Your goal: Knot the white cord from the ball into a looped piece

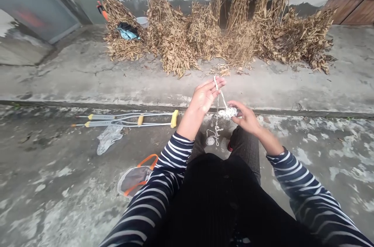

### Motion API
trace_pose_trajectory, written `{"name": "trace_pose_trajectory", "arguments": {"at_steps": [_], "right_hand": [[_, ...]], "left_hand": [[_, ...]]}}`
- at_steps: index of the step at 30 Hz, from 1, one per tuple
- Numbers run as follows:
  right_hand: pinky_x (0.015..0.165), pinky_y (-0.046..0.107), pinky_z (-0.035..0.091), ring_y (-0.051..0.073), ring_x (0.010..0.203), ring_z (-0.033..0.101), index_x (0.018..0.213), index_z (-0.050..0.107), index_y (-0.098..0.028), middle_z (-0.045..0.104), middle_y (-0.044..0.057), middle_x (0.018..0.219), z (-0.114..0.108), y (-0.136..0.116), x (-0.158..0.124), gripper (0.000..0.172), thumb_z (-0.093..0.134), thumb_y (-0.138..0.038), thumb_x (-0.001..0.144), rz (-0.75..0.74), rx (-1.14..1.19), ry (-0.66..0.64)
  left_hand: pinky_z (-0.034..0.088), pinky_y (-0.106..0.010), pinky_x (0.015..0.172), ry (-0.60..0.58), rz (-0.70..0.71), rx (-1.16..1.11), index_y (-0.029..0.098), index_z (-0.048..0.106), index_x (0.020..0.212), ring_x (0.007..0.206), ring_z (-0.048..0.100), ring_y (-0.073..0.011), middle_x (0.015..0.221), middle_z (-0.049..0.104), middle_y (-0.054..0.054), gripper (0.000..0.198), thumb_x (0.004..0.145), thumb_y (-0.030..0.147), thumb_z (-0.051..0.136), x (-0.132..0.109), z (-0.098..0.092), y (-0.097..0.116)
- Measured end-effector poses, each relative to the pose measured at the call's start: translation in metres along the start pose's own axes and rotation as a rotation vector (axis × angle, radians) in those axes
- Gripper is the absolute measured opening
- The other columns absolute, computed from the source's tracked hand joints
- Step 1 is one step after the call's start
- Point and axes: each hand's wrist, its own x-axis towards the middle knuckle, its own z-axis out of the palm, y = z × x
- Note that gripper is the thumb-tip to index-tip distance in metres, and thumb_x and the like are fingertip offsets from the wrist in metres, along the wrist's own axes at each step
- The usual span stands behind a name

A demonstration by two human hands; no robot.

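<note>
White cord (pixel 223 99) runs between my two hands. My left hand (pixel 203 95) is raised with its fingers stretched forward, and a loop of the cord passes around them. Lower and to the right, my right hand (pixel 247 117) grips a wound ball of white cord (pixel 229 112) between thumb and fingers. From there a tangled length of cord (pixel 217 130) hangs down between my knees. A small round coil (pixel 210 140) of the same cord appears at its lower end, near the ground.
Two crutches (pixel 131 119) with yellow pads lie on the concrete to the left, beside a clear plastic bag (pixel 109 138). A grey bag with orange handles (pixel 133 180) is near my left arm. Bundles of dried stalks (pixel 178 32) line the wall beyond a raised concrete step (pixel 131 87).
</note>
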Motion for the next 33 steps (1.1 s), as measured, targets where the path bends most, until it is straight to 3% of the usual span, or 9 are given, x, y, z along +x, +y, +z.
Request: {"name": "trace_pose_trajectory", "arguments": {"at_steps": [5, 9, 14, 18, 22, 24, 27, 30, 33], "right_hand": [[0.076, 0.03, 0.06, 0.022, 0.114, 0.065, 0.139, 0.065, -0.034, 0.06, 0.004, 0.144, -0.004, -0.021, -0.007, 0.054, 0.065, -0.023, 0.086, 0.011, 0.193, -0.1], [0.072, 0.032, 0.063, 0.019, 0.097, 0.069, 0.114, 0.079, -0.028, 0.07, 0.004, 0.127, -0.008, -0.023, -0.004, 0.037, 0.079, -0.027, 0.076, 0.126, 0.49, -0.156], [0.06, 0.031, 0.064, 0.018, 0.079, 0.07, 0.101, 0.078, -0.026, 0.075, 0.001, 0.095, -0.024, -0.023, 0.009, 0.047, 0.09, -0.021, 0.056, 0.328, 0.823, 0.031], [0.058, 0.028, 0.064, 0.014, 0.068, 0.069, 0.103, 0.077, -0.028, 0.075, -0.002, 0.095, -0.044, -0.025, 0.026, 0.051, 0.086, -0.017, 0.054, 0.414, 0.927, 0.127], [0.065, 0.033, 0.069, 0.017, 0.074, 0.072, 0.109, 0.076, -0.027, 0.076, 0.001, 0.099, -0.051, -0.032, 0.043, 0.051, 0.082, -0.015, 0.061, 0.406, 0.824, 0.102], [0.068, 0.037, 0.07, 0.019, 0.077, 0.073, 0.112, 0.076, -0.024, 0.076, 0.003, 0.1, -0.051, -0.04, 0.052, 0.05, 0.081, -0.013, 0.063, 0.396, 0.755, 0.062], [0.07, 0.036, 0.07, 0.02, 0.084, 0.075, 0.114, 0.077, -0.024, 0.076, 0.005, 0.112, -0.06, -0.058, 0.065, 0.049, 0.079, -0.009, 0.069, 0.341, 0.698, 0.061], [0.076, 0.028, 0.066, 0.02, 0.099, 0.076, 0.12, 0.076, -0.023, 0.072, 0.007, 0.131, -0.091, -0.076, 0.079, 0.046, 0.073, -0.004, 0.078, 0.276, 0.647, 0.24], [0.076, 0.028, 0.055, 0.019, 0.106, 0.074, 0.12, 0.074, -0.015, 0.073, 0.012, 0.128, -0.144, -0.082, 0.084, 0.042, 0.057, 0.003, 0.085, 0.269, 0.597, 0.56]], "left_hand": [[0.054, -0.036, 0.111, 0.057, 0.019, -0.061, 0.009, 0.068, 0.099, 0.122, 0.069, -0.0216, 0.12, 0.074, -0.014, 0.015, 0.091, 0.007, 0.055, 0.018, -0.006, -0.017], [0.058, -0.033, 0.098, 0.09, -0.096, -0.008, 0.009, 0.068, 0.095, 0.095, 0.074, -0.0162, 0.101, 0.076, -0.013, 0.009, 0.091, 0.012, 0.061, 0.032, -0.031, -0.036], [0.055, -0.026, 0.069, 0.022, -0.29, 0.496, 0.01, 0.067, 0.084, 0.065, 0.065, -0.012, 0.075, 0.071, -0.007, 0.01, 0.086, 0.02, 0.069, 0.044, -0.074, -0.051], [0.054, -0.032, 0.087, -0.091, -0.204, 1.072, 0.014, 0.072, 0.081, 0.094, 0.068, -0.0234, 0.093, 0.076, -0.01, 0.005, 0.077, 0.014, 0.074, 0.049, -0.091, -0.064], [0.048, -0.035, 0.102, -0.155, -0.038, 0.99, 0.015, 0.074, 0.115, 0.115, 0.065, -0.0267, 0.129, 0.07, -0.015, 0.04, 0.075, 0.011, 0.072, 0.05, -0.071, -0.078], [0.049, -0.035, 0.101, -0.276, -0.04, 0.747, 0.014, 0.071, 0.121, 0.112, 0.067, -0.0243, 0.129, 0.071, -0.014, 0.045, 0.077, 0.017, 0.074, 0.046, -0.051, -0.089], [0.048, -0.036, 0.101, -0.438, -0.103, 0.533, 0.012, 0.076, 0.102, 0.102, 0.069, -0.0218, 0.109, 0.077, -0.012, 0.029, 0.082, 0.034, 0.073, 0.032, -0.03, -0.112], [0.048, -0.033, 0.097, -0.427, -0.189, 0.561, 0.011, 0.073, 0.084, 0.09, 0.069, -0.0191, 0.089, 0.078, -0.01, 0.031, 0.09, 0.04, 0.063, 0.016, -0.038, -0.133], [0.047, -0.027, 0.086, -0.346, -0.228, 0.858, 0.013, 0.072, 0.079, 0.081, 0.066, -0.0157, 0.082, 0.075, -0.006, 0.024, 0.091, 0.031, 0.06, 0.011, -0.07, -0.136]]}}
